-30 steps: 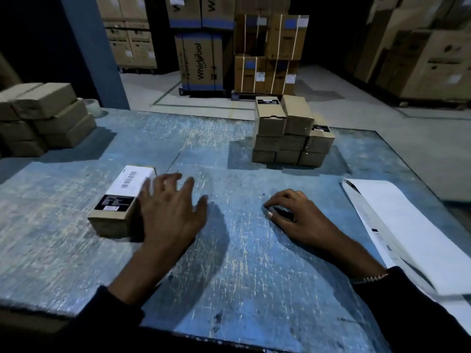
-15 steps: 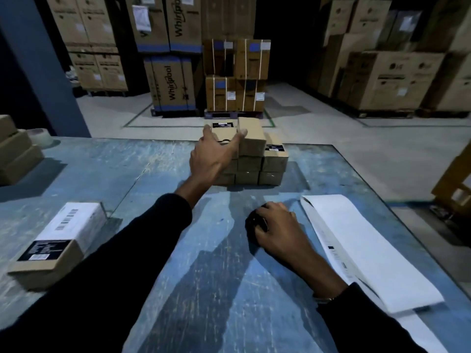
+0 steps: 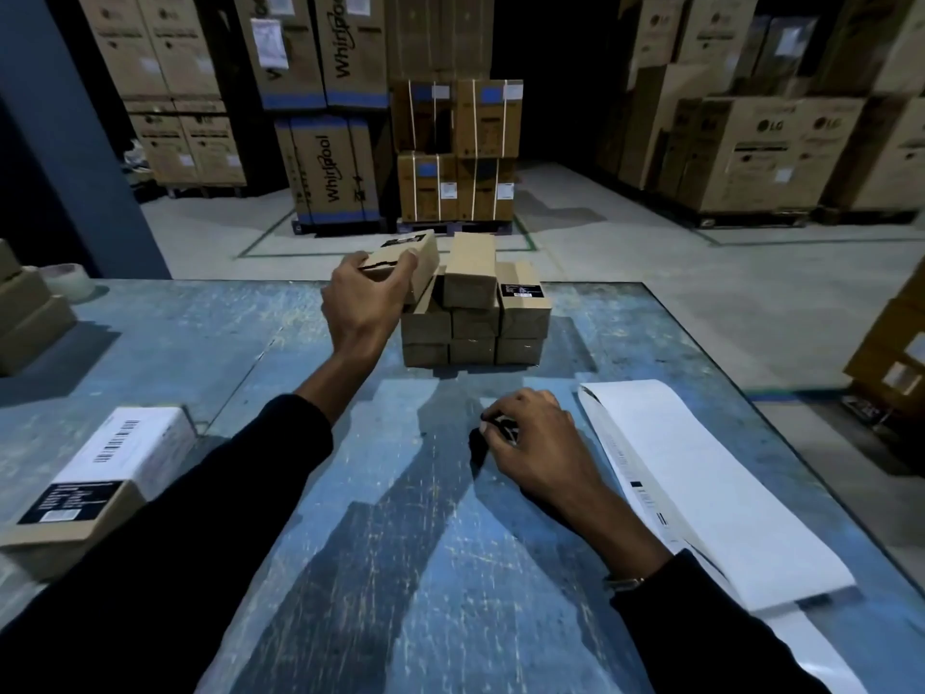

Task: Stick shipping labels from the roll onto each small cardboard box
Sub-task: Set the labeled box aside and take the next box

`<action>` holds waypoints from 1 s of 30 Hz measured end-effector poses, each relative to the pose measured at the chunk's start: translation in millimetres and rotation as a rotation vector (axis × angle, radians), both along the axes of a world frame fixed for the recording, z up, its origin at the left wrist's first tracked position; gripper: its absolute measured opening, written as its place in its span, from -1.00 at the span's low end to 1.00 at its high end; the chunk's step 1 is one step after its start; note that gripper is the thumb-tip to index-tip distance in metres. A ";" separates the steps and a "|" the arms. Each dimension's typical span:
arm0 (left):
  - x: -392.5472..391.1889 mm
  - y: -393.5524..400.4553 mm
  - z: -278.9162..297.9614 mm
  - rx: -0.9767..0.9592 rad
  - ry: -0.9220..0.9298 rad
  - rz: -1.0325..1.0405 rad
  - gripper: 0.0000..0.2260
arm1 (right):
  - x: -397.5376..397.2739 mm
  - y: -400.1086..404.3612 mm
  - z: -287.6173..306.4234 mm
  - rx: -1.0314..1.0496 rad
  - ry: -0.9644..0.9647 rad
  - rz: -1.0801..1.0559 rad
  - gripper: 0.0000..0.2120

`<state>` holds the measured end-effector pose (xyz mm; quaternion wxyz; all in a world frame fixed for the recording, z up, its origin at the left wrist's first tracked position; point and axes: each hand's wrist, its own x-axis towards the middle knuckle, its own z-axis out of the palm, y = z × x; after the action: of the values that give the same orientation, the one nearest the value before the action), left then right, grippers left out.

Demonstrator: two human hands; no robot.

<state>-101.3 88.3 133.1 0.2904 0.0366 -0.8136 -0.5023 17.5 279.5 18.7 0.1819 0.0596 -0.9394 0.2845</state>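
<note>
My left hand point(image 3: 363, 300) grips a small cardboard box point(image 3: 413, 257) by its near end, lifted and tilted just above the left side of a stack of small boxes point(image 3: 473, 318) at the middle back of the blue table point(image 3: 400, 568). My right hand point(image 3: 535, 445) rests on the table with curled fingers holding a small dark object that I cannot make out. The white label strip point(image 3: 701, 488) lies unrolled to its right. A box with a white barcode label point(image 3: 100, 478) sits at the near left.
Another pile of small boxes point(image 3: 25, 318) stands at the far left edge, with a tape roll point(image 3: 70, 280) behind it. Large appliance cartons point(image 3: 330, 177) on pallets fill the warehouse floor beyond the table. More cartons point(image 3: 896, 353) stand off the right edge.
My left hand left the labelled box, reached to the stack and has lifted the top left box off it. My right hand has stayed in place.
</note>
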 end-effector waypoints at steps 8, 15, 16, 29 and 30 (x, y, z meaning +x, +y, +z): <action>111.6 -60.6 -26.1 0.634 -0.147 -0.258 -0.68 | 7.2 -0.8 23.4 -0.347 -0.012 0.005 -0.44; 150.3 -65.1 -53.9 0.926 -0.622 -0.396 -0.54 | 26.3 -14.9 50.4 -0.648 -0.318 0.338 -0.05; 148.5 -64.0 -55.2 0.909 -0.677 -0.434 -0.53 | 27.8 -12.9 52.2 -0.694 -0.321 0.357 -0.18; 133.5 -90.2 -61.2 0.320 -0.502 -0.799 -0.79 | 24.4 17.0 54.0 -0.760 -0.405 0.477 -0.46; 132.8 -92.5 -62.4 0.282 -0.440 -0.837 -0.80 | 23.6 20.2 53.7 -0.720 -0.415 0.495 -0.42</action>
<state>31.6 -4.2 70.7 -0.1228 -0.1490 -0.7246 -0.6616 41.0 299.6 72.5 -0.0736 0.1566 -0.7551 0.6323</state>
